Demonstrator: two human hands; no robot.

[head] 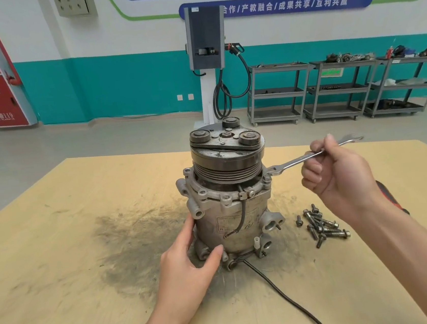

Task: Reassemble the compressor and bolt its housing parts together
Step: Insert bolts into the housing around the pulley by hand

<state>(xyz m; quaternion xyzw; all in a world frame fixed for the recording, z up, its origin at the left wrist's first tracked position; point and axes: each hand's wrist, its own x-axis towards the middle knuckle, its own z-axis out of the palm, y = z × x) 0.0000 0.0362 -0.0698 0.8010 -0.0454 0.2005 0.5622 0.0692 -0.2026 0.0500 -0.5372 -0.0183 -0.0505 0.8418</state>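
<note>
You have the grey cast-metal compressor (231, 199) standing upright on its rear end near the middle of the pale wooden table (71, 258), its dark grooved pulley and clutch plate (227, 155) on top. Your left hand (191, 257) braces the lower housing, fingers spread and fairly straight against the body, thumb near the base. Your right hand (338, 171) is curled around the shaft of the long silver open-ended spanner (310, 154), whose far jaw sits at a bolt head (266, 178) on the front flange, right side.

By the look of it, the housing parts are stacked and you are tightening flange bolts. Much seems left: a heap of loose dark flanged bolts (320, 225) lies on the table just right of the compressor, apart from it. I cannot tell how many flange holes are already filled.
</note>
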